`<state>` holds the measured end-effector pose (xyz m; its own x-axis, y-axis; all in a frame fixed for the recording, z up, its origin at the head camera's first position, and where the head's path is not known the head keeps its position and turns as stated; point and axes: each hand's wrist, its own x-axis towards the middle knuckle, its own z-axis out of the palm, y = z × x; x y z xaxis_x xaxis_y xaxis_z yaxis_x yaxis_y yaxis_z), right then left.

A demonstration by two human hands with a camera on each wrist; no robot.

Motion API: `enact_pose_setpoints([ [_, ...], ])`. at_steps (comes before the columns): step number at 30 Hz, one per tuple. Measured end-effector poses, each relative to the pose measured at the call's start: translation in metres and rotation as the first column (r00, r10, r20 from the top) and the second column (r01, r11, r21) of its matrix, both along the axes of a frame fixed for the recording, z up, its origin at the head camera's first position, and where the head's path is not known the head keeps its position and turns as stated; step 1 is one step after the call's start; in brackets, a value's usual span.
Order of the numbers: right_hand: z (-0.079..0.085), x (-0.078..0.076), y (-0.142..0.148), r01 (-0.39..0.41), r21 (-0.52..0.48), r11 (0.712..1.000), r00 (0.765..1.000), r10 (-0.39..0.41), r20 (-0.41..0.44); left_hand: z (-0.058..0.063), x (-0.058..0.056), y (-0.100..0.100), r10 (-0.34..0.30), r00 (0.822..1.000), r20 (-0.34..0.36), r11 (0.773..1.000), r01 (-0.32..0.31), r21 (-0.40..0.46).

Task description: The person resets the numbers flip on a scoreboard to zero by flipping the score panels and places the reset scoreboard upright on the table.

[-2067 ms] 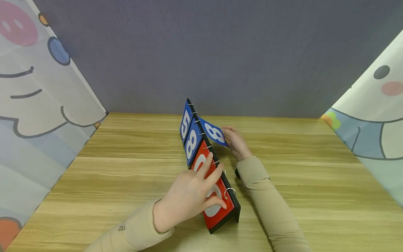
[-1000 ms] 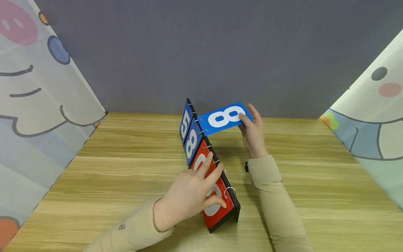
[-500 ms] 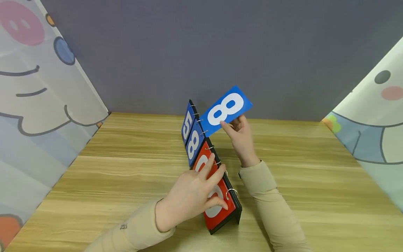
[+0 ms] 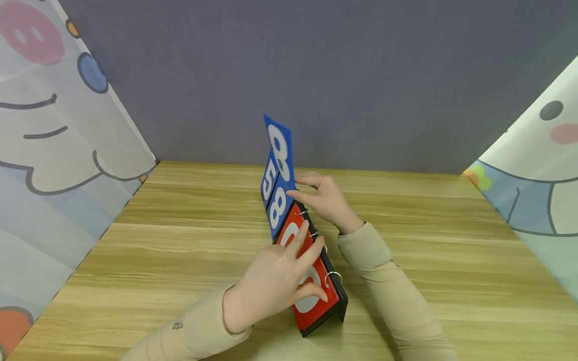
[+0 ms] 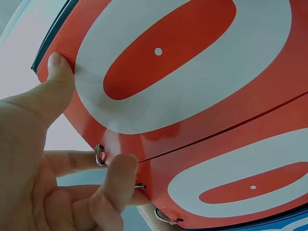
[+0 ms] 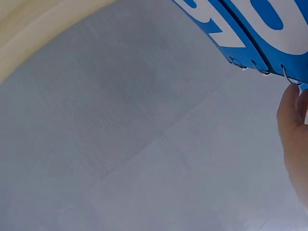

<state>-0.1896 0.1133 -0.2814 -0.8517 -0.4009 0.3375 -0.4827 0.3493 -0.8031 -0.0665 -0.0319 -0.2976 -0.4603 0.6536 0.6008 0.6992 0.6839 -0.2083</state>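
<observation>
A flip scoreboard [image 4: 344,300] with a black stand stands on the table, its number cards hung on metal rings. My left hand [image 4: 266,281] grips its near end; the thumb lies on a red 0 card [image 5: 202,106], and fingers reach around the ringed edge. A blue 8 card [image 4: 280,150] stands raised above the ring edge. At its base, my right hand [image 4: 327,200] pinches the lower edge, thumb in front and fingers behind. Below it hang another blue 8 card [image 4: 277,206] and a blue 5 card [image 4: 268,179]. In the right wrist view, fingertips touch a ring [image 6: 288,77].
The scoreboard stands on a wood-grain table [image 4: 180,240]. Behind it rises a grey partition [image 4: 289,75]. Printed cartoon panels [image 4: 40,125] flank the table on the left and right.
The raised blue 8 card has swung from the right of the rings up and over to nearly upright. My right hand has slid down to its base; the left hand has stayed put.
</observation>
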Motion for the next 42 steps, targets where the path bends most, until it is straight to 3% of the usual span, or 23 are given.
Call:
enact_pose_setpoints([
  [4,0.002,-0.001,-0.003,-0.025,0.102,0.994,0.995,0.035,-0.095,0.000,0.000,0.000,0.009,1.000,0.000,1.000,-0.009,-0.008],
  [7,0.004,-0.002,-0.006,-0.046,0.192,0.980,0.977,0.084,-0.194,0.000,0.001,-0.001,0.018,1.000,0.010,1.000,-0.018,-0.020],
  [11,0.010,-0.004,-0.008,-0.049,0.341,0.939,0.943,0.156,-0.293,0.000,0.001,-0.003,0.028,0.999,0.015,0.999,-0.028,-0.030],
  [16,0.018,-0.004,-0.007,-0.071,0.454,0.888,0.919,0.235,-0.317,0.001,0.001,-0.003,0.026,0.999,0.022,0.999,-0.025,-0.028],
  [18,0.021,-0.004,-0.007,-0.072,0.504,0.861,0.902,0.272,-0.336,0.001,0.001,-0.003,0.024,0.999,0.027,0.999,-0.023,-0.027],
  [21,0.025,-0.003,-0.009,-0.042,0.615,0.787,0.854,0.348,-0.387,0.000,0.002,-0.002,0.022,0.999,0.028,0.999,-0.022,-0.026],
  [23,0.029,-0.002,-0.012,-0.025,0.670,0.742,0.839,0.380,-0.390,-0.001,0.002,-0.002,0.025,0.999,0.023,0.999,-0.024,-0.025],
  [24,0.031,-0.002,-0.013,-0.025,0.690,0.724,0.840,0.389,-0.377,-0.001,0.002,-0.002,0.026,0.999,0.021,0.999,-0.026,-0.023],
  [26,0.034,-0.002,-0.014,-0.052,0.705,0.707,0.870,0.379,-0.316,-0.001,0.002,-0.001,0.029,0.999,0.017,0.999,-0.029,-0.019],
  [28,0.034,-0.002,-0.014,-0.096,0.687,0.720,0.909,0.345,-0.234,-0.001,0.002,-0.001,0.030,0.999,0.020,0.999,-0.030,-0.015],
  [30,0.032,-0.004,-0.012,-0.135,0.640,0.756,0.930,0.320,-0.181,-0.001,0.002,-0.001,0.029,0.999,0.023,1.000,-0.028,-0.013],
  [34,0.019,-0.009,-0.003,-0.195,0.442,0.875,0.951,0.280,-0.135,-0.001,0.002,-0.001,0.028,0.999,0.021,1.000,-0.028,-0.010],
  [37,0.007,-0.011,0.005,-0.231,0.175,0.957,0.970,0.240,-0.033,-0.001,0.002,0.000,0.029,0.999,0.024,1.000,-0.029,-0.006],
  [39,-0.001,-0.012,0.010,-0.195,-0.010,0.981,0.979,0.195,0.055,-0.001,0.002,0.000,0.026,0.999,0.028,1.000,-0.026,0.000],
  [42,-0.011,-0.014,0.017,-0.099,-0.213,0.972,0.973,0.139,0.184,0.000,0.001,0.001,0.020,0.999,0.028,1.000,-0.020,0.004],
])
